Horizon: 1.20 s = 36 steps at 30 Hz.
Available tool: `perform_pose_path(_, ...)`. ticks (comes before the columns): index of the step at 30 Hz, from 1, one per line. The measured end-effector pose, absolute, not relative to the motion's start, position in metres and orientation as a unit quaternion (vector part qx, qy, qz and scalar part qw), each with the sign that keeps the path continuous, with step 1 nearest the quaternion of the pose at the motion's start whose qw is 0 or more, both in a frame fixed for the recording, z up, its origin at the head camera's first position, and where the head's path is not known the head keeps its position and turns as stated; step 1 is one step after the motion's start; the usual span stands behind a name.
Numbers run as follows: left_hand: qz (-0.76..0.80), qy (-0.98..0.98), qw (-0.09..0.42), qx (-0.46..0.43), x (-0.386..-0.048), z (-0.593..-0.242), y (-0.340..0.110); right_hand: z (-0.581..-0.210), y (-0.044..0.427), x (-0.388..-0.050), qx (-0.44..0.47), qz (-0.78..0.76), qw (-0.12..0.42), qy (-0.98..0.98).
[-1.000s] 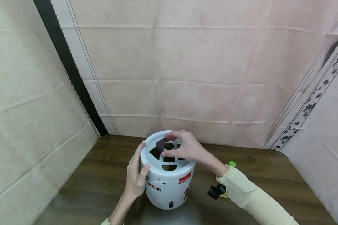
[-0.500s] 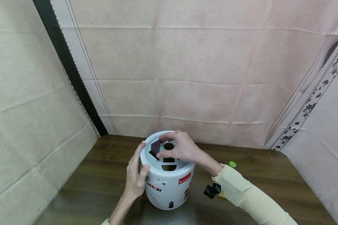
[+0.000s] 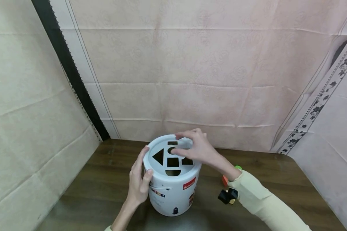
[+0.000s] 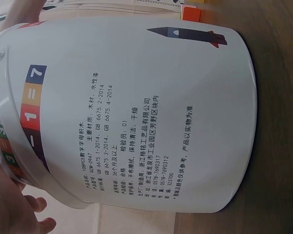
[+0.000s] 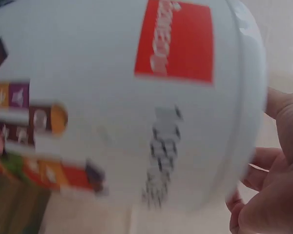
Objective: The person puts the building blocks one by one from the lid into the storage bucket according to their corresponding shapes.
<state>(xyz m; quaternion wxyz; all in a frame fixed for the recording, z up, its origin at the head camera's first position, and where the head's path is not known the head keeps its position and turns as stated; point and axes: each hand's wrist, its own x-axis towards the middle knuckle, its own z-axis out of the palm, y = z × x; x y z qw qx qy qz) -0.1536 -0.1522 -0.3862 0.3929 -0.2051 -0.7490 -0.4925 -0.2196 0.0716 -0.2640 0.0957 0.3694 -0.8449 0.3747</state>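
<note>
A white bucket (image 3: 169, 202) with a shape-hole lid (image 3: 154, 170) stands upright on the wooden table. The lid has a triangular hole (image 3: 159, 157), a square hole (image 3: 173, 162), a half-round one and others, some partly covered by the right hand. My left hand (image 3: 138, 184) holds the bucket's left side near the rim, thumb in front and fingers further back; the left wrist view shows this hand (image 4: 12, 204) beside the lid's edge. Over the lid's right side is my right hand (image 3: 198, 147), fingers and thumb apart with nothing between them. Beside the rim, the right wrist view shows the same hand (image 5: 278, 180).
Right of the bucket, partly behind the right forearm, lie an orange block (image 3: 225, 180), a green piece (image 3: 238, 167) and a yellow piece (image 3: 232, 201). A black wrist camera (image 3: 227, 195) hangs under the right sleeve. Cloth walls (image 3: 191, 80) rise behind and at both sides.
The dark purple triangular block pinched by my right hand went to the triangular hole and is out of sight now. My right hand has let go and moved right. The left hand stays put.
</note>
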Motion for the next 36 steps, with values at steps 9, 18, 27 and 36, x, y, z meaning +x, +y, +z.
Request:
perform_pose_path(9, -0.491, -0.745, 0.403, -0.203, -0.154, -0.387, -0.153, -0.266, 0.146, -0.227, 0.287, 0.416, 0.144, -0.851)
perform_pose_path(18, -0.496, -0.746, 0.396, -0.202, -0.153, -0.388, -0.153, -0.297, 0.214, -0.223, 0.223, 0.416, 0.169, -0.866)
perform_pose_path(27, -0.494, -0.748, 0.392, -0.207, -0.155, -0.389, -0.152, -0.336, 0.262, -0.225, 0.206, 0.424, 0.175, -0.864)
perform_pose_path(36, -0.493, -0.75, 0.391, -0.203, -0.155, -0.389, -0.152, -0.377, 0.292, -0.23, 0.173, 0.433, 0.165, -0.869)
